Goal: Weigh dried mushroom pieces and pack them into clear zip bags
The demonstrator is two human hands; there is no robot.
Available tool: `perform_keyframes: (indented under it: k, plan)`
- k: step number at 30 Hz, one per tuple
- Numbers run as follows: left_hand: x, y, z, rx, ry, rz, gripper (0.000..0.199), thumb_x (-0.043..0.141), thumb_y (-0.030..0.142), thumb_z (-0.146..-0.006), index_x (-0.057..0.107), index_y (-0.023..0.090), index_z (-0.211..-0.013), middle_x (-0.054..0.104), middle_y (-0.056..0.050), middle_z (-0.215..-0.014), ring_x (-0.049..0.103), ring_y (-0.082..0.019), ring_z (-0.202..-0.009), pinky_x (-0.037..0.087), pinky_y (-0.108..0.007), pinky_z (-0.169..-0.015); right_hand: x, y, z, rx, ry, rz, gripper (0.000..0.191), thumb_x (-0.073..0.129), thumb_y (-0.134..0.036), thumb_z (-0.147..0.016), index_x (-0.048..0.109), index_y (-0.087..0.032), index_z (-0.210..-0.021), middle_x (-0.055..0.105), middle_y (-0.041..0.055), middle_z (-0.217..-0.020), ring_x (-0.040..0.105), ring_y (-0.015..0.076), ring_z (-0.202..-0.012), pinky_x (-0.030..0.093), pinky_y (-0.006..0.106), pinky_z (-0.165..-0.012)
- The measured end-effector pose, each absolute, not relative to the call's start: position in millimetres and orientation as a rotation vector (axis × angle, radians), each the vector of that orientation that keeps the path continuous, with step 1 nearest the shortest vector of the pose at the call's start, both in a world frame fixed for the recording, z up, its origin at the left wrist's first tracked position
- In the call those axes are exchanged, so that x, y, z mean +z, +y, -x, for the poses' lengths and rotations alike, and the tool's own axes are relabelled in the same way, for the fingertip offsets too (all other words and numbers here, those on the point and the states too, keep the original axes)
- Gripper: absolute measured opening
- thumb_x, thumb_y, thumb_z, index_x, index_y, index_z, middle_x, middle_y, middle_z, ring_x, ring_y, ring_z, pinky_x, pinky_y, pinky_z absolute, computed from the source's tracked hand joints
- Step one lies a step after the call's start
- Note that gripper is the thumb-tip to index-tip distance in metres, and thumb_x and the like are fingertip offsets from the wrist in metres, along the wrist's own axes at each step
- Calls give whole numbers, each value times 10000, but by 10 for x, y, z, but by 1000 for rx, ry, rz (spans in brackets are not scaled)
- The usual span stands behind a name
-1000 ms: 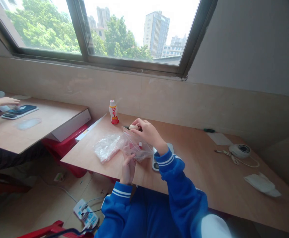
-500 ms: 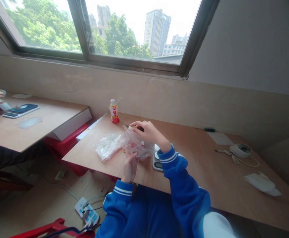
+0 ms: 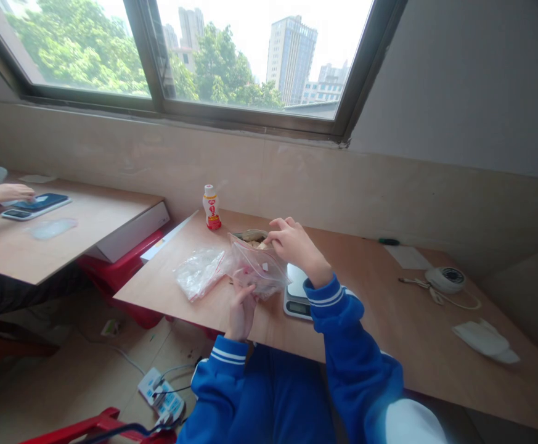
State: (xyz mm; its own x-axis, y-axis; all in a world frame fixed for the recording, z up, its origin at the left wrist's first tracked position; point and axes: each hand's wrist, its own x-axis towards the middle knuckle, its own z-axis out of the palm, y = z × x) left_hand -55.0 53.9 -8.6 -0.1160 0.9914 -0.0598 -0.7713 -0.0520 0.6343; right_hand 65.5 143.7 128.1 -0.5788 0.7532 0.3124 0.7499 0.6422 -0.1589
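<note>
Bag work at a pale brown wooden table (image 3: 365, 308), seen from the room. Left hand (image 3: 241, 311) low at the near side, forearm angled up from the lap, palm turned inward, fingertips raised. Grip: nearly closed, thumb on the front of a clear plastic zip bag (image 3: 257, 277) with a reddish seal line, pinching its lower part. Bag stands tilted, between the 2 hands, at the table's near-left part.

Right hand (image 3: 299, 246) higher and farther out: forearm slants in from lower right, wrist above the scale's right side, back of the hand up, fingers bent and pointing left. Fingertips at a round, dark-rimmed container (image 3: 250, 236) with pale pieces (image 3: 254, 243), just behind the bag. Fingers partly closed; can't tell if they have hold of a piece.

Both cuffs blue, 2 white stripes each. White flat scale (image 3: 297, 296) sits partly under the right wrist. 1 more clear plastic bag, crumpled (image 3: 199, 274), lies left of the held bag. White bottle with red label (image 3: 212, 208) upright behind it. White dome camera (image 3: 447, 279) far right, near a white paper sheet (image 3: 407, 258). Co-worker's hand (image 3: 12, 193) over the left table.
</note>
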Motion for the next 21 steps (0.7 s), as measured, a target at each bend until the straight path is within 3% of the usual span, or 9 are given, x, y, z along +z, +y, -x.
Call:
perform_keyframes:
  k: [4, 8, 14, 18, 21]
  plan:
    - [-79, 525, 550, 1581, 614, -481, 585, 595, 194, -764, 464, 262, -1329, 591, -71, -1287, 540, -285, -1191, 403, -443, -961, 1242, 1455, -701, 92, -2509, 1255, 340, 427, -103, -895, 749, -206, -933, 632, 83, -1115, 511, 227, -1004, 414, 373, -925]
    - [-81, 529, 552, 1573, 546, -514, 573, 574, 183, -779, 463, 287, -1332, 576, -53, -1304, 525, -277, -1207, 411, -430, -962, 1249, 1376, -750, 211, -2331, 1033, 317, 435, -56, -867, 699, -180, -991, 609, 91, -1136, 519, 204, -1054, 430, 356, -939]
    - [-77, 540, 532, 1599, 533, -527, 566, 570, 161, -787, 468, 279, -1331, 600, -44, -1262, 552, -246, -1158, 429, -388, -940, 1298, 1143, -760, 884, -2339, 809, 161, 496, -112, -854, 632, -184, -901, 652, 1, -811, 604, 110, -690, 485, 225, -642]
    - [-88, 574, 507, 1601, 513, -531, 511, 567, 195, -818, 485, 276, -1316, 613, -58, -1238, 557, -254, -1148, 445, -398, -914, 1242, 1118, -733, 1009, -2394, 1119, 243, 404, -28, -825, 587, -174, -891, 581, -38, -611, 547, 86, -467, 408, 191, -459]
    - [-82, 610, 498, 1610, 508, -517, 502, 564, 209, -831, 481, 292, -1318, 605, -51, -1256, 563, -250, -1139, 449, -391, -902, 1170, 1158, -721, 961, -2450, 1243, 210, 418, -65, -846, 595, -166, -894, 609, -17, -645, 540, 88, -438, 387, 199, -434]
